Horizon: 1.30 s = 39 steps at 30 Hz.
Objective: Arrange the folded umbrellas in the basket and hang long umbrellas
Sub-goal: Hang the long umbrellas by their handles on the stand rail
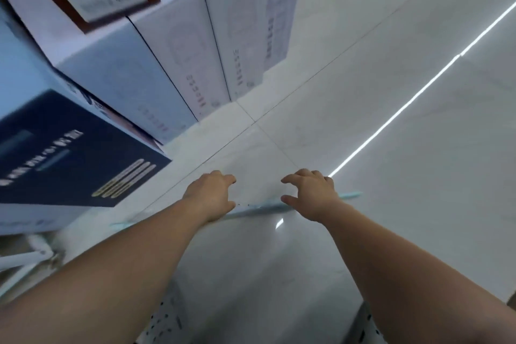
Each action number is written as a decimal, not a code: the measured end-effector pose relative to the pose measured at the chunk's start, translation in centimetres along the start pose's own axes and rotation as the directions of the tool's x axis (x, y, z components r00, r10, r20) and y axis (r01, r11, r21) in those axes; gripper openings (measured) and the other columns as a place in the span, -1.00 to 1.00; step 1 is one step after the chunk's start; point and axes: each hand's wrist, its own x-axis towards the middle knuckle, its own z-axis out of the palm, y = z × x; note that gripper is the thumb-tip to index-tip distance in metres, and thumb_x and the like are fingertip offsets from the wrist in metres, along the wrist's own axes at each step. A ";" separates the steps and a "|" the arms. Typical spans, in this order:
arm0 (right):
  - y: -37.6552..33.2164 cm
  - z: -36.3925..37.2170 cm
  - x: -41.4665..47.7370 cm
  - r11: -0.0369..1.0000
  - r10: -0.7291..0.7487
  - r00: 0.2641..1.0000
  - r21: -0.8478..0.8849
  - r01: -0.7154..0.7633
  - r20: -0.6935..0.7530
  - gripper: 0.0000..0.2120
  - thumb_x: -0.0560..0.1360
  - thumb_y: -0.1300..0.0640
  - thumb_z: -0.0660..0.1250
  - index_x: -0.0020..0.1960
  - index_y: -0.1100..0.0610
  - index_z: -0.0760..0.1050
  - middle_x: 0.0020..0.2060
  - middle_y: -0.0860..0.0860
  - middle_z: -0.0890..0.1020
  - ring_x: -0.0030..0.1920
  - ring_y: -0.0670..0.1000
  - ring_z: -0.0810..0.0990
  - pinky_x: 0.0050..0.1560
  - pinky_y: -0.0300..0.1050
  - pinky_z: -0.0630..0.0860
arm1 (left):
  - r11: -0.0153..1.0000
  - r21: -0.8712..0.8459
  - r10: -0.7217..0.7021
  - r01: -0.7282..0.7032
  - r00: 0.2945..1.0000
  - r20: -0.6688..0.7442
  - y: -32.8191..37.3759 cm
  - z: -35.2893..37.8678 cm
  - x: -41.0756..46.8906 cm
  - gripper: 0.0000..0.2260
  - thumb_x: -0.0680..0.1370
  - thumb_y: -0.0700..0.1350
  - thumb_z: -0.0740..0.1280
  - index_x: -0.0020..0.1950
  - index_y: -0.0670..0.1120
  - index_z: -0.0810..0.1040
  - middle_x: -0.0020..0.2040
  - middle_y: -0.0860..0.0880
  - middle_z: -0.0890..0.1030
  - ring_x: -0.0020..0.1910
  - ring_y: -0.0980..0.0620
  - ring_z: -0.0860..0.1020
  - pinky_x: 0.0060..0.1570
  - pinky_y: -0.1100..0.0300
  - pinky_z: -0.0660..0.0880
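Glossy pale grey floor tiles fill most of the view, with a bright strip of reflected light running diagonally across them. Tall white cartons stand in a row along the left, and a dark navy box with pale lettering sits nearer the camera. Two bare forearms reach down from the bottom edge. The left hand and the right hand hover near each other, fingers loosely curved and spread, neither gripping anything. Beneath them a long, slim, pale blue umbrella lies flat on the floor, running left to right, partly hidden by both wrists. It looks light and stiff along its shaft, with slick fabric. Taking it near the middle, below the hands, would likely keep it level. Whether either hand touches it cannot be told. A white metal frame leg shows at lower left.
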 end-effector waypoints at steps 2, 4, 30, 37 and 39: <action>0.8 3.2 2.4 1.000 -0.007 1.000 -0.003 0.007 0.015 -0.50 0.55 -0.23 0.27 0.46 -0.18 0.33 0.40 -0.06 0.43 0.39 0.07 0.37 0.38 0.06 0.29 | 0.999 -0.006 -0.042 0.042 0.999 0.016 -0.3 2.9 2.6 -0.49 0.56 0.13 0.34 0.50 0.13 0.34 0.31 -0.04 0.51 0.22 -0.11 0.53 0.09 0.07 0.51; 1.2 6.3 4.5 1.000 -0.024 0.999 0.002 0.024 0.041 -0.49 0.54 -0.25 0.28 0.45 -0.18 0.34 0.38 -0.05 0.44 0.38 0.07 0.39 0.37 0.05 0.31 | 0.994 -0.035 -0.101 0.102 0.994 0.031 -0.8 5.7 4.7 -0.52 0.57 0.13 0.32 0.47 0.10 0.37 0.28 -0.04 0.56 0.22 -0.11 0.54 0.08 0.10 0.49; 3.7 9.7 6.0 0.996 -0.064 0.997 0.064 0.062 0.037 -0.90 0.59 -0.04 0.22 0.08 -0.11 0.46 -0.05 -0.15 0.60 0.03 0.01 0.55 0.09 -0.05 0.25 | 0.079 -0.946 -0.361 0.316 0.893 0.268 0.9 14.7 5.3 -0.83 0.61 -0.20 0.36 0.16 -0.01 0.49 -0.16 -0.13 0.55 -0.23 -0.07 0.49 -0.30 0.15 0.40; 4.2 -2.3 -5.7 0.994 0.000 1.000 0.110 -0.002 0.017 -0.97 0.58 -0.04 0.27 0.00 -0.16 0.43 -0.17 -0.20 0.56 -0.06 -0.06 0.53 0.14 -0.02 0.30 | 0.044 -0.951 -0.370 0.307 0.889 0.270 7.6 4.9 -4.7 -0.85 0.54 -0.12 0.42 0.07 0.07 0.54 -0.19 -0.08 0.60 -0.25 -0.05 0.51 -0.30 0.17 0.36; 4.2 -7.4 -9.9 0.990 0.026 1.000 0.135 -0.026 0.005 -0.97 0.58 -0.02 0.28 0.02 -0.14 0.46 -0.24 -0.23 0.52 -0.10 -0.08 0.52 0.17 -0.02 0.30 | 0.049 -0.961 -0.331 0.272 0.912 0.241 10.0 0.4 -8.7 -0.85 0.54 -0.09 0.42 0.05 0.11 0.54 -0.15 -0.05 0.61 -0.22 -0.03 0.53 -0.23 0.16 0.39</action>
